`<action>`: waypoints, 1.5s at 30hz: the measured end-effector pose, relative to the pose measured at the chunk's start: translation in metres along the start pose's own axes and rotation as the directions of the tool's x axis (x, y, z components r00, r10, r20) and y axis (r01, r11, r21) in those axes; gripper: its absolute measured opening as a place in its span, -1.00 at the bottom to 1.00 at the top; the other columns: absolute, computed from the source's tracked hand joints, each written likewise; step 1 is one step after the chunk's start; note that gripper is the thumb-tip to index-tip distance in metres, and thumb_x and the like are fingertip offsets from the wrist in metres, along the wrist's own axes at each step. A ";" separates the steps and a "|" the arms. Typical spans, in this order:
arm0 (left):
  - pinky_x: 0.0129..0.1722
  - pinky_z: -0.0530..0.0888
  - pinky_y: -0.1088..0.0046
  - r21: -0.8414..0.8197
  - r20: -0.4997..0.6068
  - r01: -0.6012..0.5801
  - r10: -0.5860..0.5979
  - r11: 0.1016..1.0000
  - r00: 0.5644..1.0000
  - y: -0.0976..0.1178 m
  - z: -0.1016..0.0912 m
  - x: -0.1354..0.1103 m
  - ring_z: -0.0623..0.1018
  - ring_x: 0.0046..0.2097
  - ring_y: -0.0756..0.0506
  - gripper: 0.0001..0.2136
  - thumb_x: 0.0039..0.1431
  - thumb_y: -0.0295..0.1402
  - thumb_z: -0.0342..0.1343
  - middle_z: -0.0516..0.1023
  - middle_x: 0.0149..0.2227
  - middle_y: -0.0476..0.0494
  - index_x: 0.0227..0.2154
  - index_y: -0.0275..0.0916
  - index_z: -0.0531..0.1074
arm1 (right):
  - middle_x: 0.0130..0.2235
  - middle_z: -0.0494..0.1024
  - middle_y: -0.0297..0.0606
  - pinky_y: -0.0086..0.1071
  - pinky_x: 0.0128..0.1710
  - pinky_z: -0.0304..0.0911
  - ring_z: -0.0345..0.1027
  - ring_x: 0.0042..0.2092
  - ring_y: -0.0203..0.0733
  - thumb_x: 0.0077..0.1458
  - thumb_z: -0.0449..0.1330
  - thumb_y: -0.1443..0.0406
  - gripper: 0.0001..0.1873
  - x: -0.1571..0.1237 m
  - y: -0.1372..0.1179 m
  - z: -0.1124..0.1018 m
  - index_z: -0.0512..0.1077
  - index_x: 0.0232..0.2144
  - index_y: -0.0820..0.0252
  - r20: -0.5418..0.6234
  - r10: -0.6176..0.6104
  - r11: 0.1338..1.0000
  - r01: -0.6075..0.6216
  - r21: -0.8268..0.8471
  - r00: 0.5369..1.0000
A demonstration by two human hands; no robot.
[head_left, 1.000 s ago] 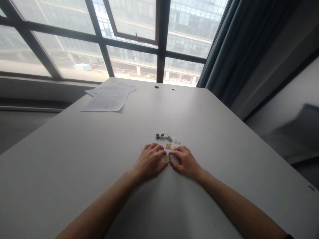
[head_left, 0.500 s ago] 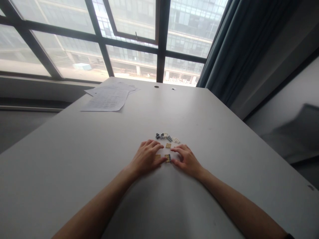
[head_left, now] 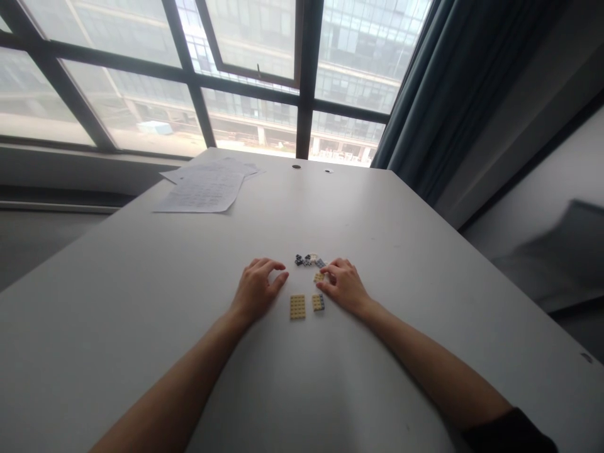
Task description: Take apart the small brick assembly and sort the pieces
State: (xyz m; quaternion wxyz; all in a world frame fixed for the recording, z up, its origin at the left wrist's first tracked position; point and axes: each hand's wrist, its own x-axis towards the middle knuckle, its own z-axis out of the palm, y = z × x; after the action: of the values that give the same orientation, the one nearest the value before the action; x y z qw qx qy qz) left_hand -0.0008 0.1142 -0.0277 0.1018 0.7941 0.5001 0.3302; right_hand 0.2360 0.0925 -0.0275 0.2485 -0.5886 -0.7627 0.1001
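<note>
A tan studded plate [head_left: 297, 306] lies flat on the white table [head_left: 141, 302]. Right beside it sits a smaller tan plate with a dark strip on one edge [head_left: 318, 302]. My left hand [head_left: 257, 288] rests on the table left of both plates, fingers curled loosely and apart, holding nothing. My right hand [head_left: 343, 284] is just beyond the smaller plate, its fingertips closed on a small tan brick [head_left: 319, 276]. A cluster of small dark, grey and white bricks [head_left: 309, 259] lies just past my hands.
Printed paper sheets [head_left: 202, 187] lie at the table's far left corner. Two cable holes [head_left: 296, 167] sit near the far edge by the window. A dark curtain [head_left: 453, 94] hangs at the right, along the table's right edge.
Both hands have let go of the plates and moved away from me. The left hand slid left, uncovering the larger tan plate. The right hand reached forward onto the small tan brick.
</note>
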 end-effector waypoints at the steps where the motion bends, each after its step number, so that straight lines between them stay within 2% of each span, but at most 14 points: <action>1: -0.04 0.34 0.24 0.001 -0.001 0.002 -0.002 1.000 1.000 0.000 0.000 0.000 0.43 -0.10 -0.17 -0.82 0.17 -0.24 0.03 0.53 -0.23 -0.12 -0.31 -0.20 0.46 | -0.18 0.45 -0.21 -0.22 -0.03 0.11 0.24 -0.07 -0.09 -0.01 0.30 0.19 -0.72 0.001 -0.001 0.001 0.52 -0.21 0.14 0.000 0.004 1.000 -0.004 -0.007 1.000; 13: -0.03 0.32 0.24 0.014 0.006 -0.019 0.019 1.000 1.000 0.001 0.001 -0.001 0.43 -0.12 -0.16 -0.84 0.18 -0.25 0.03 0.53 -0.24 -0.11 -0.33 -0.19 0.46 | -0.17 0.44 -0.22 -0.23 -0.02 0.08 0.22 -0.06 -0.12 0.11 0.23 0.24 -0.85 -0.002 -0.004 0.004 0.49 -0.24 0.14 -0.004 -0.083 0.996 0.083 -0.023 0.997; 19: -0.03 0.32 0.23 0.008 0.016 -0.032 0.032 0.999 0.999 0.001 0.001 0.000 0.43 -0.12 -0.16 -0.82 0.19 -0.25 0.01 0.53 -0.23 -0.12 -0.33 -0.19 0.46 | -0.18 0.46 -0.25 -0.24 -0.01 0.07 0.24 -0.08 -0.14 0.13 0.21 0.26 -0.87 -0.001 0.000 0.000 0.48 -0.24 0.11 -0.069 -0.056 0.995 0.062 0.080 0.996; 22: -0.03 0.32 0.21 0.008 0.021 -0.040 0.040 0.999 0.999 0.001 0.001 0.000 0.43 -0.11 -0.17 -0.82 0.19 -0.25 0.00 0.53 -0.23 -0.13 -0.33 -0.19 0.46 | -0.18 0.46 -0.25 -0.23 0.00 0.07 0.24 -0.06 -0.14 0.12 0.22 0.26 -0.87 -0.001 0.002 -0.002 0.48 -0.24 0.11 -0.043 -0.048 0.993 0.052 0.107 0.998; 28: -0.03 0.32 0.20 0.010 0.021 -0.039 0.039 0.999 0.999 0.003 0.000 0.000 0.43 -0.11 -0.17 -0.83 0.18 -0.26 0.01 0.54 -0.23 -0.13 -0.34 -0.19 0.46 | -0.14 0.45 -0.24 -0.21 -0.01 0.06 0.22 -0.04 -0.12 0.12 0.21 0.25 -0.85 -0.003 0.005 -0.001 0.49 -0.23 0.10 0.014 -0.046 0.996 0.044 0.071 0.999; 36: -0.02 0.32 0.19 0.012 0.027 -0.041 0.041 0.999 0.999 0.004 0.000 0.000 0.43 -0.10 -0.18 -0.83 0.18 -0.27 0.01 0.54 -0.22 -0.14 -0.32 -0.20 0.47 | -0.14 0.45 -0.23 -0.22 -0.02 0.05 0.22 -0.05 -0.11 0.11 0.23 0.26 -0.84 -0.003 0.004 -0.002 0.47 -0.22 0.11 -0.016 -0.114 0.993 0.114 -0.028 0.993; 45: -0.02 0.32 0.19 0.016 0.035 -0.042 0.041 0.999 0.999 0.003 0.000 0.000 0.43 -0.10 -0.18 -0.82 0.18 -0.25 0.01 0.54 -0.22 -0.14 -0.33 -0.19 0.47 | -0.12 0.47 -0.22 -0.20 0.01 0.06 0.24 -0.03 -0.11 0.12 0.21 0.27 -0.86 -0.005 0.006 -0.006 0.47 -0.23 0.10 -0.042 -0.084 0.995 0.086 0.045 0.996</action>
State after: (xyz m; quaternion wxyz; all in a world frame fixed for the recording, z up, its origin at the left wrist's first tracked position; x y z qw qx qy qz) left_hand 0.0016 0.1122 -0.0263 0.0968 0.8108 0.4844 0.3140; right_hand 0.2451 0.0883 -0.0266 0.2813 -0.5516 -0.7795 0.0954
